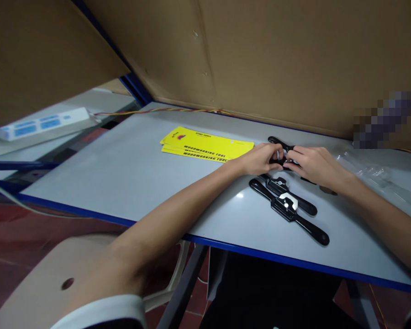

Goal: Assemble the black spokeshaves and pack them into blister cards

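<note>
My left hand (pixel 261 158) and my right hand (pixel 318 165) meet over the right part of the table, fingers pinched together on a black spokeshave (pixel 278 161). My fingers cover most of its middle. Just behind them, the handle of another black spokeshave (pixel 276 141) sticks out. Nearer the front edge lie two more, one with a bright metal blade cap (pixel 283 204) and one partly behind it (pixel 307 205). Yellow cards printed "WOODWORKING TOOL" (pixel 205 142) lie in an overlapping stack beside my left hand.
Clear plastic packaging (pixel 380 176) lies right of my right forearm. A cardboard wall (pixel 260 59) rises behind the table (pixel 106 169), with red and yellow wires (pixel 178 109) along its foot. A white power strip (pixel 44 123) is at far left, a pale plastic chair (pixel 55 265) at front left.
</note>
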Motion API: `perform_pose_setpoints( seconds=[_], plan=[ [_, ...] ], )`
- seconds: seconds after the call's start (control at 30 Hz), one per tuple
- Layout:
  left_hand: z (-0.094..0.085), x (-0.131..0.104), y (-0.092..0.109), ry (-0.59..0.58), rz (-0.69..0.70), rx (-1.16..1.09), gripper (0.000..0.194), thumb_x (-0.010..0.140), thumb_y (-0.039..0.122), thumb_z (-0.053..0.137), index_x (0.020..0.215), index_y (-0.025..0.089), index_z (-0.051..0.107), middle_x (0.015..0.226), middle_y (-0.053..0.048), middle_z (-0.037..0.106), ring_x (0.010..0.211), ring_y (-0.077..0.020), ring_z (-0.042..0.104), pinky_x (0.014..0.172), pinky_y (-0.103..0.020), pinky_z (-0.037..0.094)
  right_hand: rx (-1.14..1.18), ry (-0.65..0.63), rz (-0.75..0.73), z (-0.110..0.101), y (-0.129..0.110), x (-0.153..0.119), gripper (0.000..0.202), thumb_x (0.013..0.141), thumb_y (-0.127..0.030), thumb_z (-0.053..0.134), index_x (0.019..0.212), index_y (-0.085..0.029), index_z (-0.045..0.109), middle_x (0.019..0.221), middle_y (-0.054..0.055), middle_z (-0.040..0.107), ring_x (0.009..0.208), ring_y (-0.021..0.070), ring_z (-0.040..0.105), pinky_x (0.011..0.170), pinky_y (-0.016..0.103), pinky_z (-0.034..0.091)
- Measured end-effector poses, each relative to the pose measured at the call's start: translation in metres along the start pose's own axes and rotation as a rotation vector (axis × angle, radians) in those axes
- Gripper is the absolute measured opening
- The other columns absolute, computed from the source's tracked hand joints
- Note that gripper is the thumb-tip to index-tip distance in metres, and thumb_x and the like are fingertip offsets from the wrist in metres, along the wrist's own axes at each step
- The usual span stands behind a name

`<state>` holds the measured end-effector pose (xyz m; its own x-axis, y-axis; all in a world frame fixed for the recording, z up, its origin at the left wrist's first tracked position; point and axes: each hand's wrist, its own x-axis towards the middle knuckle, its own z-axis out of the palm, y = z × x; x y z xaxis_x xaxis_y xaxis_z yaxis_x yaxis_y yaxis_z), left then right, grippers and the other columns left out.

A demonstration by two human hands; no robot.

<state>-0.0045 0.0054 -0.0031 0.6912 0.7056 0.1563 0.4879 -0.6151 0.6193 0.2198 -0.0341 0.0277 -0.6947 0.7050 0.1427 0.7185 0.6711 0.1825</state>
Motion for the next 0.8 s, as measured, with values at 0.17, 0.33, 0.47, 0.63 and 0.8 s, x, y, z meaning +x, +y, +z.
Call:
perform_pose_setpoints(
  seconds=[0.17,0.33,0.47,0.63,0.8],
  plan=[
    [0.001,-0.001,-0.002,0.000,0.008,-0.018,0.031,0.087,0.029,0.072,0.112,0.018,0.059,0.087,-0.001,0.062,0.079,-0.0188,0.058,0.077,-0.032,0.044,0.120,0.022,0.107,0.004,-0.006,0.004,0.034,0.107,-0.031,0.047,0.083,-0.020,0.068,0.084,0.009,0.074,0.072,0.0215,0.064,0.061,0.034,0.029],
    [0.002,-0.001,-0.004,0.007,0.001,-0.015,0.050,0.087,0.029,0.074,0.132,0.018,0.056,0.088,0.000,0.063,0.078,-0.0183,0.058,0.076,-0.031,0.045,0.372,-0.005,0.347,0.005,-0.010,0.010,0.031,0.100,-0.031,0.053,0.071,-0.023,0.061,0.066,0.003,0.067,0.061,0.0187,0.056,0.061,0.033,0.033],
    [0.002,0.000,-0.005,-0.006,-0.004,-0.005,0.053,0.088,0.032,0.074,0.136,0.016,0.058,0.090,-0.002,0.065,0.081,-0.0193,0.061,0.080,-0.032,0.046,0.505,0.045,0.279,0.006,-0.001,0.009,0.012,0.096,-0.032,0.063,0.099,-0.022,0.069,0.078,0.002,0.071,0.068,0.0189,0.060,0.065,0.031,0.038],
    [0.001,0.001,-0.003,-0.015,-0.011,0.010,0.046,0.088,0.032,0.071,0.130,0.015,0.065,0.088,-0.004,0.065,0.081,-0.0208,0.062,0.081,-0.035,0.046,0.386,0.062,0.100,0.006,0.007,0.005,0.016,0.103,-0.030,0.056,0.098,-0.022,0.069,0.091,0.006,0.073,0.080,0.0214,0.062,0.070,0.032,0.038],
    [0.000,0.001,-0.001,-0.026,-0.015,0.022,0.046,0.089,0.033,0.070,0.131,0.014,0.066,0.091,-0.005,0.066,0.084,-0.0214,0.062,0.082,-0.035,0.047,0.168,-0.003,0.102,0.001,0.004,0.004,0.025,0.109,-0.032,0.048,0.095,-0.020,0.065,0.092,0.008,0.073,0.076,0.0222,0.062,0.065,0.034,0.034]
  ],
)
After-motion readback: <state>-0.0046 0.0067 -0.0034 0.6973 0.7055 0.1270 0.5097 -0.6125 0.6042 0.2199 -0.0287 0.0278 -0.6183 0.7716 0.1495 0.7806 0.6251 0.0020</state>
